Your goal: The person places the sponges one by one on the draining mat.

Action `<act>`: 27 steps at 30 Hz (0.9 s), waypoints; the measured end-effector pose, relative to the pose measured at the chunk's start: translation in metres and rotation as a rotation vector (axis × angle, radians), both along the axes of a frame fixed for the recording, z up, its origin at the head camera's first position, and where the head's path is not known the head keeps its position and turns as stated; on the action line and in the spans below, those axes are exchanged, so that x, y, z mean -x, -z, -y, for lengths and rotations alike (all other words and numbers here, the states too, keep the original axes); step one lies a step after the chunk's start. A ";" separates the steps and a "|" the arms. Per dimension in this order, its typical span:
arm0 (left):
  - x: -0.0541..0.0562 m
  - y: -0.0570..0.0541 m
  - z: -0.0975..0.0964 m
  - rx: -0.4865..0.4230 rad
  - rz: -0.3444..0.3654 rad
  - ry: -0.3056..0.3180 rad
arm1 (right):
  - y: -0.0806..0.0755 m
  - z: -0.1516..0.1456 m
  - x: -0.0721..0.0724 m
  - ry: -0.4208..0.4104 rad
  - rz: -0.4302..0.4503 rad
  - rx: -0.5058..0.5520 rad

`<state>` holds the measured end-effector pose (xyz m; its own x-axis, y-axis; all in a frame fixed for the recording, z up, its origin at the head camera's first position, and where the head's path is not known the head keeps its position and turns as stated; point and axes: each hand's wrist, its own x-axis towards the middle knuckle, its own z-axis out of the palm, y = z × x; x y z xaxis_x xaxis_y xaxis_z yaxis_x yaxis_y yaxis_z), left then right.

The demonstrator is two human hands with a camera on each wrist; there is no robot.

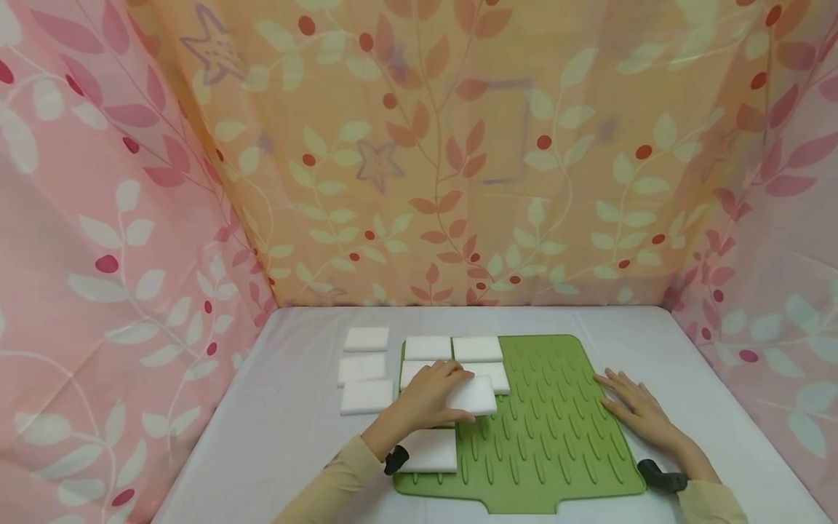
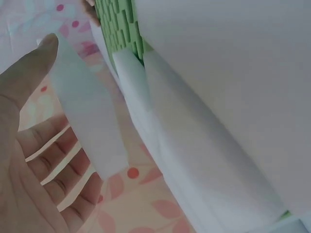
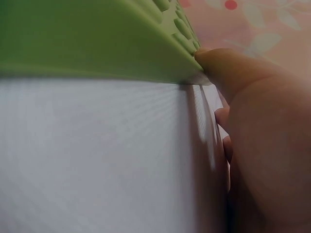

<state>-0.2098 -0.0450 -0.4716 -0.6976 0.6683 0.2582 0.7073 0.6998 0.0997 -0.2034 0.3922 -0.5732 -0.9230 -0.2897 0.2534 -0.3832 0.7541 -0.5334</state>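
My left hand (image 1: pixel 425 397) pinches a white rectangular sponge (image 1: pixel 479 397) between thumb and fingers, over the left half of a green ridged mat (image 1: pixel 556 444). In the left wrist view this sponge (image 2: pixel 87 107) is tilted, with the thumb on one edge and the fingers at the other. Two white sponges lie side by side along the mat's far edge, with more just below them, partly behind my hand. Another sponge (image 1: pixel 428 450) lies at the mat's near left. My right hand (image 1: pixel 641 413) rests on the table with fingers extended, its thumb (image 3: pixel 233 68) touching the mat's right edge.
Three white sponges lie in a column on the table left of the mat, the middle one (image 1: pixel 362 370) slightly askew. A white cloth covers the table (image 1: pixel 262 437). Floral curtains (image 1: pixel 419 182) enclose its back and both sides. Black straps circle both wrists.
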 end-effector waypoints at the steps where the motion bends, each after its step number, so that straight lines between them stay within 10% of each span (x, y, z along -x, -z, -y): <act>1: 0.001 0.000 -0.002 0.001 0.000 0.002 | -0.001 0.000 0.000 0.001 -0.001 -0.002; 27: 0.006 0.020 -0.047 0.218 0.021 0.045 | 0.002 -0.001 0.001 -0.003 -0.025 0.000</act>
